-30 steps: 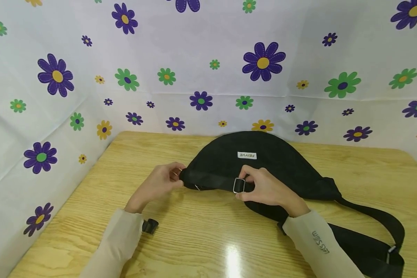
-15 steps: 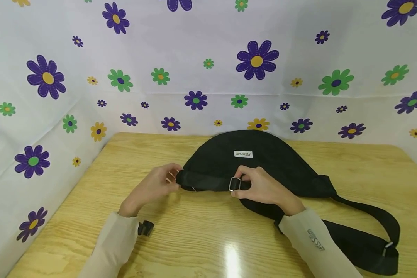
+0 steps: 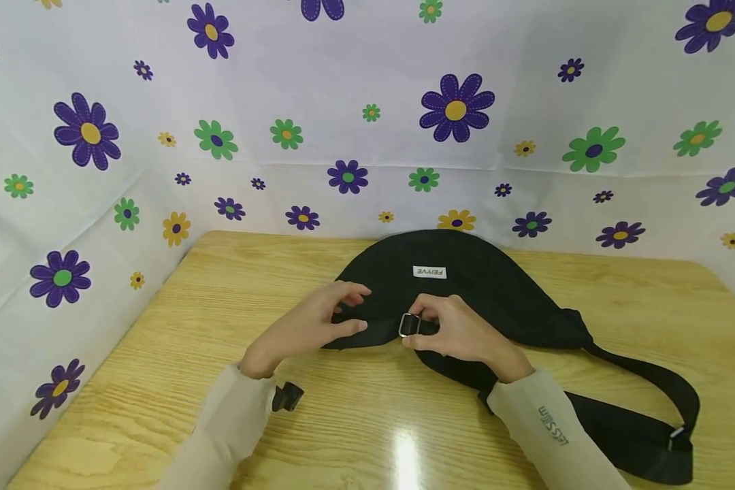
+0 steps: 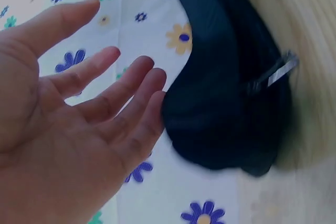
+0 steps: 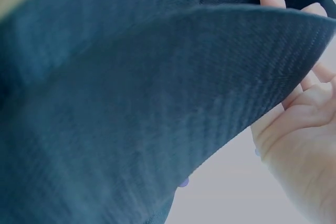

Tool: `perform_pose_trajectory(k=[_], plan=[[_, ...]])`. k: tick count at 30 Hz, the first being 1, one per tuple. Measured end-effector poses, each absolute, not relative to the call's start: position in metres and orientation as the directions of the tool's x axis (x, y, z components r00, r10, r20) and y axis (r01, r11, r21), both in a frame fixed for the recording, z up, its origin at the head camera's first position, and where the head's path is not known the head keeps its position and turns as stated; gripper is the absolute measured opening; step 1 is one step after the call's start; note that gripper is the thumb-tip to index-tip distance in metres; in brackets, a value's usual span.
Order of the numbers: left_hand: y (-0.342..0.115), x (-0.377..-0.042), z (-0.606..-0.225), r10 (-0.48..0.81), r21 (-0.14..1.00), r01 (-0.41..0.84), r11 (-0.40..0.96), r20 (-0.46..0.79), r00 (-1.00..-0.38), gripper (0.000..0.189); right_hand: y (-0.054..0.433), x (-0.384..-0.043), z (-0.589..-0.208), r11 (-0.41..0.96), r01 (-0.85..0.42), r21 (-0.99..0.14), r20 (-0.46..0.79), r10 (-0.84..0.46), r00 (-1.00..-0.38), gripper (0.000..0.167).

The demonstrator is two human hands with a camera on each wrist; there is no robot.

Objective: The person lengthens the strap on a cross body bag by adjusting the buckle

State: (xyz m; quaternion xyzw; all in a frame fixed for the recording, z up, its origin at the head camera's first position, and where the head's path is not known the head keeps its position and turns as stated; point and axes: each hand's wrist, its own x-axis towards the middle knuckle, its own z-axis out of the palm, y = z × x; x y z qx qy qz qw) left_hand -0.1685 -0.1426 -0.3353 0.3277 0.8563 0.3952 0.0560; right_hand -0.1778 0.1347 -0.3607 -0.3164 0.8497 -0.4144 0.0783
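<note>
A black waist bag [image 3: 484, 272] with a small white label [image 3: 429, 272] lies at the back of the table. My right hand [image 3: 465, 331] pinches its strap right beside a square metal slider [image 3: 410, 324]. In the right wrist view the broad black webbing [image 5: 147, 108] covers part of that hand. My left hand [image 3: 309, 325] is spread over the bag's left end, thumb and fingers apart. The left wrist view shows its fingers loosely extended, the little fingertip at the edge of the folded strap [image 4: 210, 77]. Another metal piece [image 4: 281, 74] hangs on that strap.
A long strap loop [image 3: 625, 432] trails from the bag to the right front of the table, with a metal ring [image 3: 676, 433] near its end. A flowered white cloth [image 3: 367, 82] hangs behind the wooden table [image 3: 343, 422]. A small black piece [image 3: 288, 396] sits by my left sleeve.
My left hand has let go of the strap's folded left end and moved right, toward my right hand. The right hand keeps its pinch by the slider.
</note>
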Motion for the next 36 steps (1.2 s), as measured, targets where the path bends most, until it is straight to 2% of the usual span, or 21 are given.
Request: perform_pose_trajectory(k=[15, 22, 36], plan=[[-0.111, -0.180, -0.349, 0.678, 0.723, 0.512, 0.463, 0.083, -0.730, 0.049, 0.132, -0.178, -0.360, 0.430, -0.475, -0.767, 0.135, -0.616, -0.776, 0.024], [-0.097, -0.184, -0.356, 0.705, 0.765, 0.484, 0.425, 0.056, -0.707, 0.042, 0.133, -0.178, -0.359, 0.403, -0.495, -0.770, 0.166, -0.623, -0.765, 0.023], [-0.090, -0.183, -0.365, 0.663, 0.790, 0.468, 0.395, 0.107, -0.741, 0.031, 0.143, -0.181, -0.356, 0.391, -0.438, -0.810, 0.101, -0.642, -0.760, 0.036]])
